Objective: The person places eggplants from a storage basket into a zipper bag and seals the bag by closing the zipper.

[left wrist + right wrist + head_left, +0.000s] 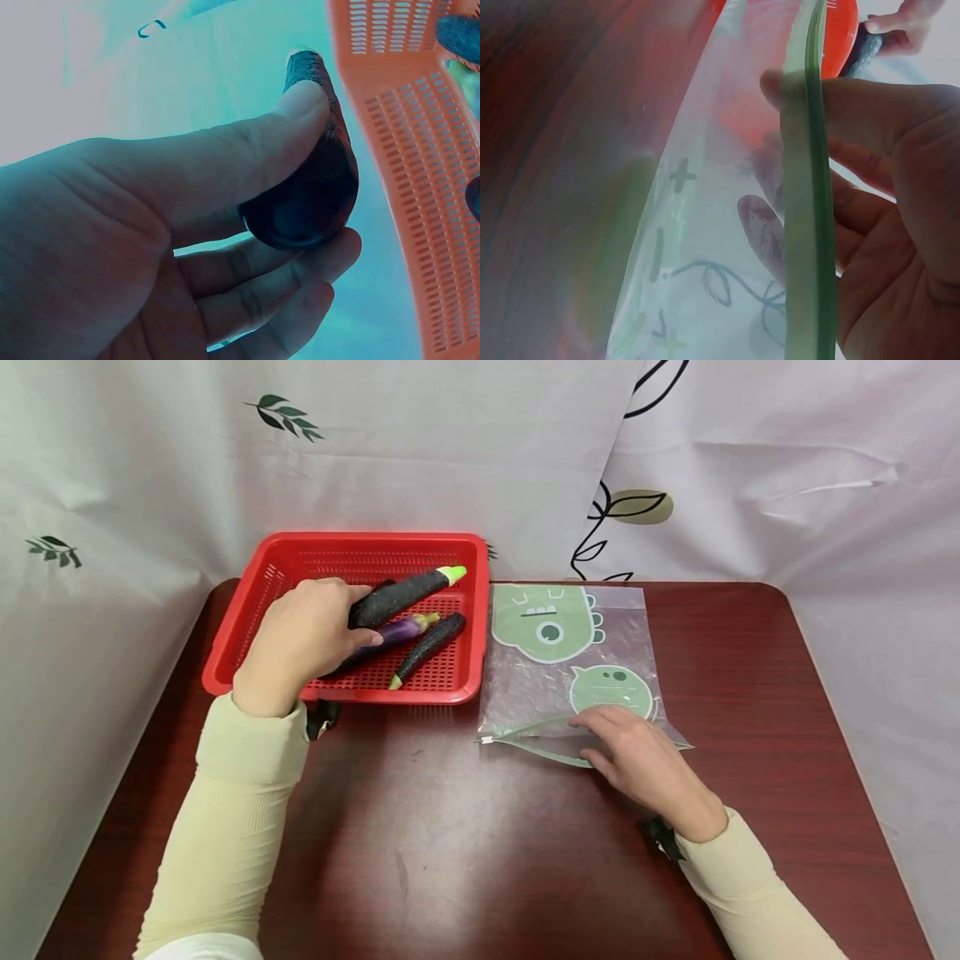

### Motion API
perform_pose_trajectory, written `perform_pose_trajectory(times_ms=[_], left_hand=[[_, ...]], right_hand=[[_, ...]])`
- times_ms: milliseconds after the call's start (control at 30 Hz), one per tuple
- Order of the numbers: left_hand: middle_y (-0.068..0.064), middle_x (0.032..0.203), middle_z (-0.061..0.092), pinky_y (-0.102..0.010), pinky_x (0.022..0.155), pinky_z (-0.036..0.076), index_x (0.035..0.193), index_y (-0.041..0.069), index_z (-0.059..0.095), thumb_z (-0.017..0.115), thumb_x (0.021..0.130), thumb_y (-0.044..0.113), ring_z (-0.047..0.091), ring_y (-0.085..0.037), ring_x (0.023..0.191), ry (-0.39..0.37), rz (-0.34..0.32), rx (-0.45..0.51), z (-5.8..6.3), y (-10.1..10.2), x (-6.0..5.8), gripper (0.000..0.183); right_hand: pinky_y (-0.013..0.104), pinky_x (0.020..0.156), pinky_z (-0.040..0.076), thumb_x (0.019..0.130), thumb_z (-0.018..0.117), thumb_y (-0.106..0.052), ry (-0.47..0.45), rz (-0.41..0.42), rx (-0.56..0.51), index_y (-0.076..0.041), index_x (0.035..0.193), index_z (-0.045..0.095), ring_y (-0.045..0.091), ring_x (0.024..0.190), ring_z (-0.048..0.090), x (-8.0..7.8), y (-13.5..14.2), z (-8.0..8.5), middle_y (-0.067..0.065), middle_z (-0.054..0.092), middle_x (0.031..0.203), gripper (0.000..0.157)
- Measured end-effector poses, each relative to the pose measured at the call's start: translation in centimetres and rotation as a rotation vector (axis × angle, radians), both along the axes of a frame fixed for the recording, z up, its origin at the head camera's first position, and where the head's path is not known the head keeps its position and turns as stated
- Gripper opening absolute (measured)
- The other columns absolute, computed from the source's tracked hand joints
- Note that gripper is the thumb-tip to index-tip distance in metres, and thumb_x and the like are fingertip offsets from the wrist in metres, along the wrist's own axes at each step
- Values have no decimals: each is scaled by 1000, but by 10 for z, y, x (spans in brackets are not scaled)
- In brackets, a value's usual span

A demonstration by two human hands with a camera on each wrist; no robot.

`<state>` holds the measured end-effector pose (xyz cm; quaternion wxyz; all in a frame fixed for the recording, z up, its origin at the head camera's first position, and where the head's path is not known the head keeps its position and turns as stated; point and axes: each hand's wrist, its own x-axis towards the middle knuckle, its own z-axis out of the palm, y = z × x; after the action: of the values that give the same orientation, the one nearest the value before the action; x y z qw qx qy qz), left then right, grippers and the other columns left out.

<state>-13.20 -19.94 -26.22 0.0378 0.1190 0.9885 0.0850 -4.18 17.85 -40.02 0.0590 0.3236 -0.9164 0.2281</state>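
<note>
On my feed the dark eggplant [408,596] sat left of centre, tilted with its pale green end toward the upper right and lying over the red basket [390,697]; I could not tell whether it was clear of what was below. The left hand [296,631] gripped its thick end, thumb on one side and fingers on the other, as the left wrist view also showed. Just below it in the frame I saw a purple eggplant [405,631] and a slim dark eggplant [433,645], both in the basket. Right of centre lay a clear bag [532,685] printed with green cartoon figures, its mouth gaping toward the bottom of the frame. The right hand [637,756] was at that mouth, thumb and fingers spread apart. I judged the work to be at an early point: the bag's mouth was already parted and one eggplant was in the grip, but I made out none inside the bag, and the other two were yet to be picked up. Around all this spread the brown table [420,860], with patterned cloth [450,443] across the top
</note>
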Motion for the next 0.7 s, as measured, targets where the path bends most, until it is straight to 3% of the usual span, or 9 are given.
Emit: perform_pose_trajectory(times_ms=[233,467,700], left_hand=[[-19,108,69,-55,73,50,127,9,68,84,81,19,64,-36,92,30,-10,27,2,5,16,50],[-21,120,68,-55,77,51,136,5,62,86,79,19,64,-37,98,36,15,29,5,11,30,63],[-20,126,66,-56,79,50,141,10,59,85,80,19,64,-38,104,32,20,67,10,17,41,67]], right_hand=[[47,94,50,73,88,-8,-13,1,8,-4,121,65,29,114,60,-1,1,2,10,65,120,53],[48,95,49,71,90,-7,-52,-10,26,-4,125,63,30,118,58,-2,3,4,11,63,124,60],[48,93,50,69,92,-8,-55,-9,7,-4,126,63,29,117,58,-4,4,5,10,62,123,64]])
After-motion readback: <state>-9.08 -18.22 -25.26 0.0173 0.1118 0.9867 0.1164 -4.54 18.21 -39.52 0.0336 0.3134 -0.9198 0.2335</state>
